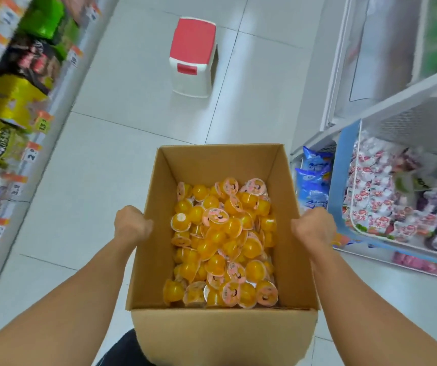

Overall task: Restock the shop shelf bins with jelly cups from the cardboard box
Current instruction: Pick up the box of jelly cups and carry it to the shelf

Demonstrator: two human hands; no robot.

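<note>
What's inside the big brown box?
The cardboard box holds a pile of orange jelly cups, some showing pink lids. The pile covers the box's bottom, so anything lying underneath cannot be seen.

One open brown cardboard box (222, 331), far too many small orange jelly cups (220, 244) inside to count. One red-topped white plastic stool (193, 57) far off. Two bare hands.
</note>
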